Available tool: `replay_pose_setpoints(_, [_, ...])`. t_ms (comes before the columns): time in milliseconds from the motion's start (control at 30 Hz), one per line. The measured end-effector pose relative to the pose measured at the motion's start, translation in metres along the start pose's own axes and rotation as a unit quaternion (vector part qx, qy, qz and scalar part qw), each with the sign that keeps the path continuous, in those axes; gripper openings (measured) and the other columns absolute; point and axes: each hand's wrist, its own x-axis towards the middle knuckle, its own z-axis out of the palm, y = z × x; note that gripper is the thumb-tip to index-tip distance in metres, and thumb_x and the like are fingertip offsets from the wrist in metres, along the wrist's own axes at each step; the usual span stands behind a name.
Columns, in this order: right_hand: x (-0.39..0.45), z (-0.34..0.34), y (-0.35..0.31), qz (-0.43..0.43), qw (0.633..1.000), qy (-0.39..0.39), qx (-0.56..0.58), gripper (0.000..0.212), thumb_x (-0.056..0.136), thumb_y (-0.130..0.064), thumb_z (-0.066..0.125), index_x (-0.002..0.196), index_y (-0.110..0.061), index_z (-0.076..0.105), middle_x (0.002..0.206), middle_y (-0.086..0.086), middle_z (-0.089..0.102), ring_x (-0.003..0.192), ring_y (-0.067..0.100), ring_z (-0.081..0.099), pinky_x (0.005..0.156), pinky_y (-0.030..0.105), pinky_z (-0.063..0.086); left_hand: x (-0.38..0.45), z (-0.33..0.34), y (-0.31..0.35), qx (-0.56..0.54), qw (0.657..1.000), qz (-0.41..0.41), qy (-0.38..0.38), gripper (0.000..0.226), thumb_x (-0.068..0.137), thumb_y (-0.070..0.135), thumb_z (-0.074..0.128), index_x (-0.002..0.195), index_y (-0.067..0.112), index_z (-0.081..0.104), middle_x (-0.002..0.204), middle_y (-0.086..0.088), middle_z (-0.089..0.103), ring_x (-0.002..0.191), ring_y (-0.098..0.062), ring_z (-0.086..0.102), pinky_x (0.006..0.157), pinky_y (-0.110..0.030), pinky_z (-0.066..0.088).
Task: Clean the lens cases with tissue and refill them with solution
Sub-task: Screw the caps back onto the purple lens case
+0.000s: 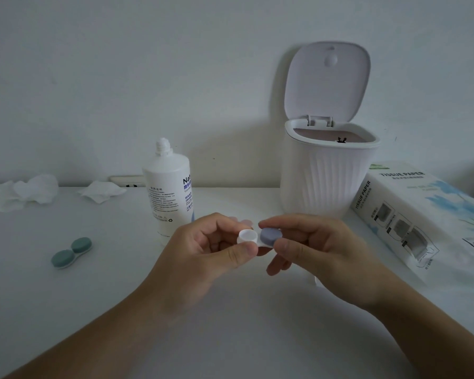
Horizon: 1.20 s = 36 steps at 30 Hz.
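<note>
Purple-capped lens case (pixel 260 237): held above table centre; left well uncapped, right cap on.
Left hand (pixel 203 250): pinches open well.
Right hand (pixel 312 246): fingers grip purple cap.
Green lens case (pixel 71 252): closed, near left.
Solution bottle (pixel 168 187): uncapped, far centre.
Tissue pack (pixel 427 217): right.
</note>
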Motion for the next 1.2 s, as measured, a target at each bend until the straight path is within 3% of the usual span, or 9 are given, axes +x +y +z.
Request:
replay_pose_setpoints(133, [0.002,0.001,0.002,0.013,0.999,0.026,0.02,0.037,0.076,-0.033,0.079,0.103,-0.012,0.066,0.092,0.01,0.077,0.077,0.034,0.074,0.08,0.052,0.059,-0.001,0.002,0.0,-0.01,1.0,0.001,-0.001,0.035,0.068,0.013,0.076,0.098,-0.004,0.07,0.093,-0.007,0.077,0.07,-0.004,0.068,0.063,-0.012,0.05])
replay_pose_setpoints(267, [0.002,-0.001,0.003,0.005,1.0,0.005,0.012,0.032,0.083,-0.03,0.074,0.114,-0.02,0.071,0.099,0.006,0.078,0.082,0.03,0.075,0.081,0.038,0.06,-0.001,0.002,-0.001,-0.008,1.0,0.005,-0.004,0.032,0.069,0.013,0.076,0.096,-0.003,0.071,0.086,-0.001,0.075,0.073,-0.006,0.069,0.065,-0.013,0.051])
replay_pose_setpoints(500, [0.001,0.002,0.004,-0.031,0.999,0.027,-0.026,0.024,0.079,-0.034,0.073,0.1,-0.024,0.077,0.091,0.003,0.079,0.08,0.021,0.077,0.081,0.027,0.06,-0.002,-0.003,-0.004,0.006,1.0,0.023,-0.009,0.021,0.069,0.013,0.078,0.088,0.004,0.073,0.093,-0.008,0.076,0.082,-0.008,0.071,0.071,-0.014,0.052])
replay_pose_setpoints(600, [0.0,0.002,0.005,-0.041,0.998,0.018,-0.053,0.024,0.08,-0.039,0.073,0.102,-0.027,0.075,0.092,0.001,0.078,0.082,0.018,0.077,0.081,0.025,0.059,-0.004,-0.008,-0.002,0.068,0.996,0.05,-0.029,0.015,0.073,0.019,0.08,0.088,0.018,0.077,0.093,-0.002,0.077,0.084,-0.004,0.068,0.075,-0.018,0.052])
replay_pose_setpoints(733, [0.002,-0.003,0.008,-0.04,0.996,0.028,-0.071,0.026,0.08,-0.044,0.073,0.101,-0.03,0.074,0.093,0.002,0.078,0.086,0.017,0.076,0.086,0.031,0.059,-0.002,-0.018,0.001,0.256,0.96,0.114,-0.016,0.03,0.074,0.039,0.086,0.102,0.038,0.075,0.097,0.015,0.072,0.065,-0.005,0.057,0.066,-0.022,0.052])
replay_pose_setpoints(833, [0.004,-0.007,0.009,-0.041,0.996,0.044,-0.064,0.031,0.079,-0.054,0.075,0.102,-0.033,0.074,0.096,0.0,0.078,0.086,0.019,0.077,0.088,0.039,0.059,-0.004,-0.023,0.001,0.378,0.912,0.157,-0.002,0.037,0.071,0.048,0.077,0.107,0.048,0.067,0.105,0.024,0.064,0.078,-0.008,0.059,0.064,-0.009,0.044])
replay_pose_setpoints(1033, [0.004,-0.009,0.015,-0.032,0.991,0.042,-0.121,0.022,0.08,-0.046,0.072,0.1,-0.035,0.073,0.087,-0.001,0.078,0.084,0.015,0.075,0.086,0.04,0.058,-0.003,-0.032,-0.006,0.551,0.829,0.095,0.008,0.041,0.08,0.052,0.067,0.12,0.043,0.06,0.112,0.028,0.048,0.091,0.014,0.049,0.066,-0.012,0.036])
replay_pose_setpoints(1133, [0.005,-0.01,0.017,-0.028,0.991,0.04,-0.122,0.013,0.087,-0.029,0.076,0.099,-0.033,0.073,0.085,0.001,0.078,0.082,0.018,0.075,0.085,0.043,0.057,0.0,-0.029,-0.008,0.582,0.81,0.057,0.036,0.038,0.087,0.051,0.06,0.123,0.041,0.06,0.113,0.026,0.052,0.08,0.008,0.051,0.069,-0.018,0.04])
replay_pose_setpoints(1200, [0.005,-0.01,0.017,-0.025,0.991,0.034,-0.127,0.013,0.088,-0.024,0.075,0.098,-0.033,0.074,0.086,0.0,0.078,0.082,0.018,0.075,0.085,0.042,0.057,0.0,-0.027,-0.009,0.587,0.808,0.045,0.04,0.033,0.09,0.048,0.058,0.121,0.038,0.061,0.114,0.024,0.058,0.088,0.001,0.056,0.078,-0.023,0.048])
